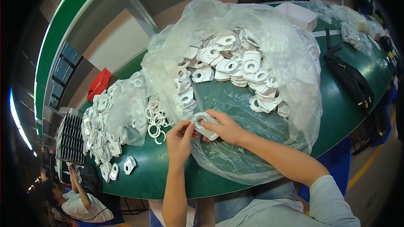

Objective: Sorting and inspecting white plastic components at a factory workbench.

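Over the near side of the open plastic bag, I hold a white plastic part (208, 133) with a round ringed hole. My left hand (179, 139) pinches its left edge between thumb and fingers. From the right, my right hand (227, 128) grips the same part, its thumb lying by the hole. Beyond my hands, a heap of similar white parts (251, 65) fills the far side of the clear plastic bag (168, 54). Several loose white rings (155, 115) lie left of the bag, beyond my left hand.
On the green table (155, 172), more white parts (99, 122) are piled at the left, near a red bin (99, 84) and stacked black trays (70, 138). A co-worker (84, 206) sits lower left. A black bag (349, 77) and a white box (296, 16) lie right.
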Tool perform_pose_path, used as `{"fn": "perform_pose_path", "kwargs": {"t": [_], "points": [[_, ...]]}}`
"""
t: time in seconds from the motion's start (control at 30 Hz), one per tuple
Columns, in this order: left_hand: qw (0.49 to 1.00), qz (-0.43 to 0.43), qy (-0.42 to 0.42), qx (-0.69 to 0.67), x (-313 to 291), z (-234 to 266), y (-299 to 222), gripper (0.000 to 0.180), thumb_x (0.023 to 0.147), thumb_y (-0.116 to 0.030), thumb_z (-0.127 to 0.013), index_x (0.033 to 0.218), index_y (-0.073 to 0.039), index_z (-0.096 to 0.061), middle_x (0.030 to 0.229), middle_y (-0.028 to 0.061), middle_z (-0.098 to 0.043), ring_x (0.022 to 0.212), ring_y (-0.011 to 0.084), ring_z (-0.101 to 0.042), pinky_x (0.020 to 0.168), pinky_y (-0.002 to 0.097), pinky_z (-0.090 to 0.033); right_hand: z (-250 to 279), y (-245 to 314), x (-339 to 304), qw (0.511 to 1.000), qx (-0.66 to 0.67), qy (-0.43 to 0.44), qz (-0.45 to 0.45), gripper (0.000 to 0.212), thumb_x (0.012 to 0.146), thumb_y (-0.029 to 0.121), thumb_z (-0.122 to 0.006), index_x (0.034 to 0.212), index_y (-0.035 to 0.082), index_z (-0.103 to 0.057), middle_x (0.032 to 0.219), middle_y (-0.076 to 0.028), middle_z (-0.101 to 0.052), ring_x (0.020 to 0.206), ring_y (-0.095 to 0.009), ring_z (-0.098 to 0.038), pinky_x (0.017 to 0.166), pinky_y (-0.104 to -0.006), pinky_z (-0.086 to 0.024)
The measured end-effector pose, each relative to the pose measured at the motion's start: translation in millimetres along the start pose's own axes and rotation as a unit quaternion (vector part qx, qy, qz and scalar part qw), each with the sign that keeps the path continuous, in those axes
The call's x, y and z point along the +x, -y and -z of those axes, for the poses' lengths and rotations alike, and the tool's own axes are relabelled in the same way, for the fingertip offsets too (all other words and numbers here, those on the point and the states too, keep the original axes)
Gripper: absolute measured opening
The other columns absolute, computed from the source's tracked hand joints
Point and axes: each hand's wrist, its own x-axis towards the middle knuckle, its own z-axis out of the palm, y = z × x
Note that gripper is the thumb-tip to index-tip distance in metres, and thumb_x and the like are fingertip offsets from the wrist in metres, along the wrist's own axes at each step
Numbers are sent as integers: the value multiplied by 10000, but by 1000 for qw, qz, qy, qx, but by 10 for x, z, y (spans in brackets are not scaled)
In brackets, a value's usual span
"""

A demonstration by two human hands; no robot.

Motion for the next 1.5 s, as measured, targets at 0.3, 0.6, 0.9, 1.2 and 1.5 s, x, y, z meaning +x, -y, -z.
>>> {"fn": "perform_pose_path", "kwargs": {"t": [0.3,0.6,0.9,1.2,1.5], "points": [[998,-32,12,53,0,30,14,177,845,10,-584,1013,62,-607,882,85,-625,738,129,-602,667,234,-496,-38,-10,3,996,-60,-65,17,265,927,245,-504,870,-3,-578,713,-63,-610,560,-100,-585,492,-243,-445],[979,-137,38,149,-19,58,-124,155,801,48,-606,950,43,-645,865,76,-614,774,124,-580,697,221,-457,-62,28,-29,981,-176,-18,79,253,899,225,-515,847,-5,-606,664,-92,-596,570,-144,-576,537,-295,-437],[991,-66,10,118,-58,-85,-34,165,796,32,-613,960,37,-595,858,65,-601,788,115,-573,678,228,-462,-94,-108,-24,965,-206,-110,123,357,936,258,-456,787,-38,-590,671,-33,-582,538,-97,-459,523,-260,-398],[992,43,120,4,-19,77,-166,369,784,36,-597,1150,26,-549,954,79,-628,868,151,-605,744,268,-506,7,9,28,999,-15,-12,-35,385,977,345,-377,962,11,-569,731,-60,-609,653,-119,-611,491,-250,-476],[987,8,100,125,-213,209,-137,321,769,-3,-661,1074,-12,-562,893,23,-613,813,86,-577,699,216,-457,60,-82,4,993,-112,38,19,428,975,402,-339,1020,29,-545,853,-81,-614,690,-147,-605,573,-262,-498]]}}
